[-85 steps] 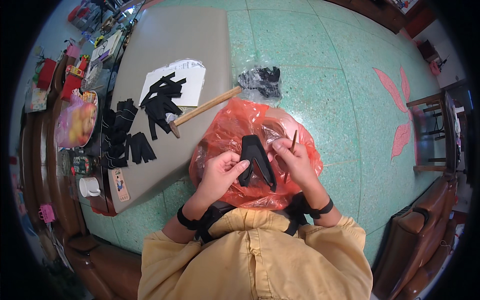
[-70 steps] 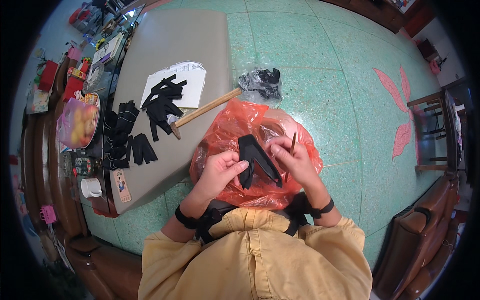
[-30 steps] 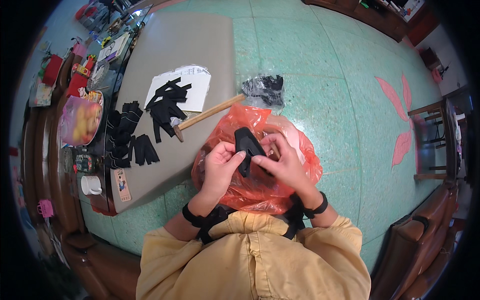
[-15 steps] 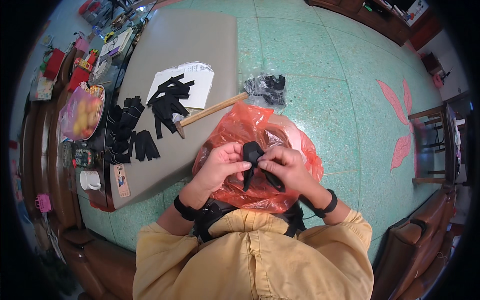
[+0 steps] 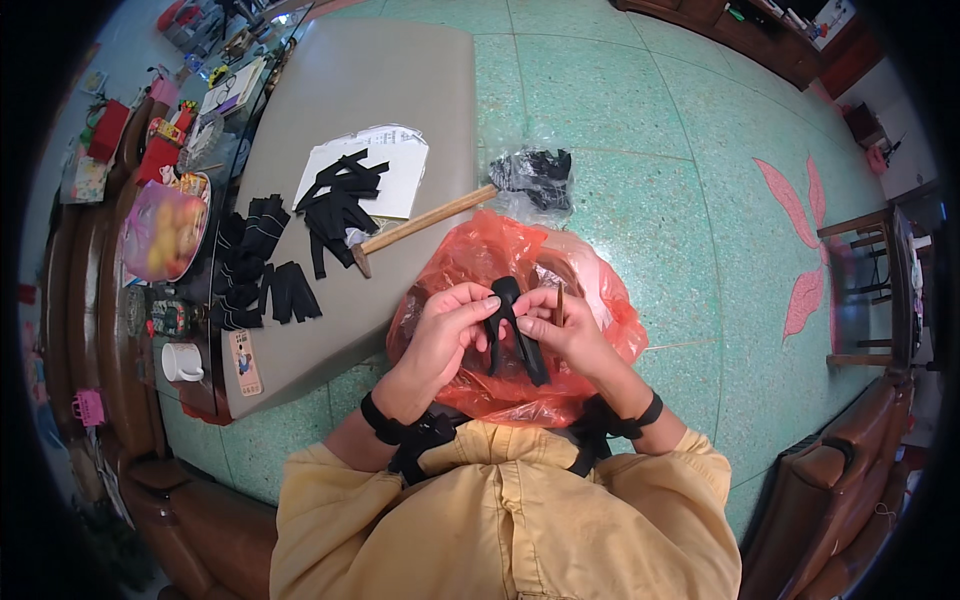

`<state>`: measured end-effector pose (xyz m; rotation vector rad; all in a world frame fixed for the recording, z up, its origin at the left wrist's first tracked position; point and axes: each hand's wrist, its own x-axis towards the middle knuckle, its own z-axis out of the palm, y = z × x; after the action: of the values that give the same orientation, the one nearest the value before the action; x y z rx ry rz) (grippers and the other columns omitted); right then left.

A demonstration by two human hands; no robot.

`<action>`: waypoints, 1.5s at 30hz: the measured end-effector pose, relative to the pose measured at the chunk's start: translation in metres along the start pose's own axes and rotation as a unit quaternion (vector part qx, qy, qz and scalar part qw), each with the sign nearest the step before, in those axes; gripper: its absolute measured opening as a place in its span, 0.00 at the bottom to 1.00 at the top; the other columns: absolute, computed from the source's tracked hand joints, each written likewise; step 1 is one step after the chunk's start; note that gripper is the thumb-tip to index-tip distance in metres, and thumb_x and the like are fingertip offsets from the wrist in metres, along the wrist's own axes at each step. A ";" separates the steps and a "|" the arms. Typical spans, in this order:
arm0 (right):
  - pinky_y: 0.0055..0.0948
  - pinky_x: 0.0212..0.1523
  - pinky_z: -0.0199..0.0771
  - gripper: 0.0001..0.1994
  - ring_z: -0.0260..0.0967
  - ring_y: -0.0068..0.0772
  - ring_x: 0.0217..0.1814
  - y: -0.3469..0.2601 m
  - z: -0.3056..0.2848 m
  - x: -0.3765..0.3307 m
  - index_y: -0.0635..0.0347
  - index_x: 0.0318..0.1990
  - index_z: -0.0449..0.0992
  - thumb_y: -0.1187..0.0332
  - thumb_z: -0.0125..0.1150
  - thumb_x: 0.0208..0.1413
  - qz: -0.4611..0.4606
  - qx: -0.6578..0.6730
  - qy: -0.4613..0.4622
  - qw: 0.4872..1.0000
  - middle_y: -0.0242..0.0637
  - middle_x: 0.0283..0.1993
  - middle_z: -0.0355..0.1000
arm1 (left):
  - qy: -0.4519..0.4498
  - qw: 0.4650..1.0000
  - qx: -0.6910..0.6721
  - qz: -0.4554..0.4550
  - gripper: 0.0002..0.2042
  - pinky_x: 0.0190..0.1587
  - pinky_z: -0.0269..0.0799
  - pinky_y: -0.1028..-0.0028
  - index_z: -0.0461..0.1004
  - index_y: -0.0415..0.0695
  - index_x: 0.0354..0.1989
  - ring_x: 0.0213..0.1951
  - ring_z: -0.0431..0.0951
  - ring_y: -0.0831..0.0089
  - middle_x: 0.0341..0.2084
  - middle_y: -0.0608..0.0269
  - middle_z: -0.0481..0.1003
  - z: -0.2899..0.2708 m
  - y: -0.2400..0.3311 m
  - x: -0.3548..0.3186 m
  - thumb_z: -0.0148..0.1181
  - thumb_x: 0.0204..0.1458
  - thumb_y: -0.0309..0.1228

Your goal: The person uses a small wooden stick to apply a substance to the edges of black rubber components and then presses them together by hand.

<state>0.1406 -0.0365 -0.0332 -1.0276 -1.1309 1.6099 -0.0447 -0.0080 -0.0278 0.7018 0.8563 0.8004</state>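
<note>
Over my lap, a folded black fabric strip (image 5: 522,350) hangs in a loop with its ends pointing down. My left hand (image 5: 440,340) pinches its left side near the top fold. Opposite, my right hand (image 5: 568,335) grips the strip's right side between thumb and fingers. A thin brown stick-like piece (image 5: 559,306) stands up at the right hand's fingers; what it is I cannot tell. Beneath both hands spreads a crumpled red plastic bag (image 5: 450,262). Wide black bands circle both wrists.
On the grey bench (image 5: 400,75) to the left lie a wooden-handled hammer (image 5: 430,220), loose black strips (image 5: 340,210) on white paper (image 5: 405,165), and black bundles (image 5: 240,260). A white mug (image 5: 182,361) stands beyond. A clear bag (image 5: 533,180) with black pieces rests on the floor.
The black strip has turned and now hangs as a narrower, straighter loop. My right fingers have shifted on it, and the brown stick-like piece has come into sight.
</note>
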 end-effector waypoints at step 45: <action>0.26 0.25 0.66 0.10 0.63 0.22 0.21 0.012 0.016 0.006 0.65 0.33 0.69 0.73 0.64 0.44 -0.054 -0.286 0.244 0.925 0.39 0.22 0.69 | 0.068 0.971 0.168 0.154 0.11 0.37 0.69 0.84 0.65 0.38 0.36 0.33 0.73 0.83 0.31 0.64 0.73 0.005 -0.035 0.011 0.59 0.47 0.17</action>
<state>0.1212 -0.0371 -0.0418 -1.6016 -1.2958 0.8592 -0.0248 -0.0176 -0.0577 1.1092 1.0343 1.0007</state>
